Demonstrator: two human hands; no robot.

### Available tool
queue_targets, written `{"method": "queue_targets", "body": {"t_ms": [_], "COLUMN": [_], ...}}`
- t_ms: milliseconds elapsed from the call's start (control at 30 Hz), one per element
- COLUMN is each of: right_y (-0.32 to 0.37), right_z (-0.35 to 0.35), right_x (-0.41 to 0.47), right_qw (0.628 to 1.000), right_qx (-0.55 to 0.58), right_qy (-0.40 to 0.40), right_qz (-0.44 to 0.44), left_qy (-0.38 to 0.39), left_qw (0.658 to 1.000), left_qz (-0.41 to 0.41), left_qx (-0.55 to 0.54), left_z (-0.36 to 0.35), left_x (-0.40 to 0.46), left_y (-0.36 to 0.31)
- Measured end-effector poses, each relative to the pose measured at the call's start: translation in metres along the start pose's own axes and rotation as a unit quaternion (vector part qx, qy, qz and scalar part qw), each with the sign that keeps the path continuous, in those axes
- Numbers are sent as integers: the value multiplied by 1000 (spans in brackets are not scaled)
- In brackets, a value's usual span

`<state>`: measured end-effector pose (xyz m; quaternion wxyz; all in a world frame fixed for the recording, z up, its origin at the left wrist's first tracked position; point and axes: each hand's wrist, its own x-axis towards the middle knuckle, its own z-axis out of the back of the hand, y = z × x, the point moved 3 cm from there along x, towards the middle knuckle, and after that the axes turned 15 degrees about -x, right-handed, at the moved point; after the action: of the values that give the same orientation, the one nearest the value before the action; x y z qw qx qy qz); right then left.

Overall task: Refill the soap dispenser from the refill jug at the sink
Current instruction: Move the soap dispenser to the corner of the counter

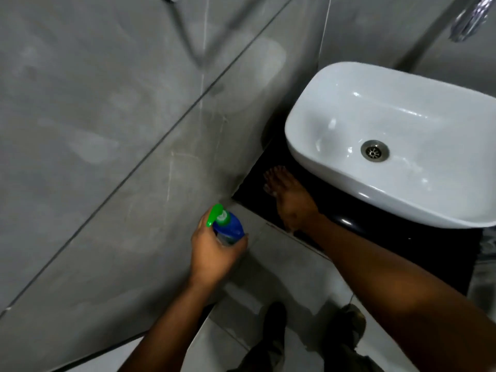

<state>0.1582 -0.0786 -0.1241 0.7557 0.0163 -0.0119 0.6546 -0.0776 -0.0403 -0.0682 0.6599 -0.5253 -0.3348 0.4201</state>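
My left hand is closed around a blue soap dispenser with a green pump head, holding it low beside the grey tiled wall. My right hand lies flat with fingers stretched out on the black countertop, just left of the white basin; nothing is in it. No refill jug is in view.
The basin has a metal drain in its middle. A chrome faucet shows blurred at the top right. A large grey tiled wall fills the left side. Below are pale floor tiles and my shoes.
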Motion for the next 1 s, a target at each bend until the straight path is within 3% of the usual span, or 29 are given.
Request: {"method": "queue_targets", "body": {"t_ms": [67,167,300,367,600,767,900,933,1000], "right_y": [18,30,-10,-25,-17,-26,-37,-35,-26], "right_z": [1,-10,-13,-15,-21,-15,-4,-2,-7], "right_x": [13,-36,-137,-164,-165,-174,-148,-143,-153], "right_qw": [999,996,998,994,973,974,918,915,946], "right_qx": [15,-33,8,-8,-12,-2,50,52,30], "right_qy": [-26,11,-24,4,33,19,-18,-9,3], "right_qz": [-19,82,-63,-109,-230,-227,-394,-400,-322], "left_qy": [-3,-6,14,41,60,80,89,120,182], "left_qw": [1000,1000,999,998,998,995,987,979,949], "left_qz": [4,-5,-50,-43,-7,31,21,2,-63], "left_qx": [1,11,4,-3,26,43,130,162,251], "left_z": [-7,-27,-73,-94,-120,-117,-109,-111,-120], "left_x": [10,33,65,80,98,86,44,32,14], "left_y": [-2,-9,-19,-17,0,10,33,38,45]}}
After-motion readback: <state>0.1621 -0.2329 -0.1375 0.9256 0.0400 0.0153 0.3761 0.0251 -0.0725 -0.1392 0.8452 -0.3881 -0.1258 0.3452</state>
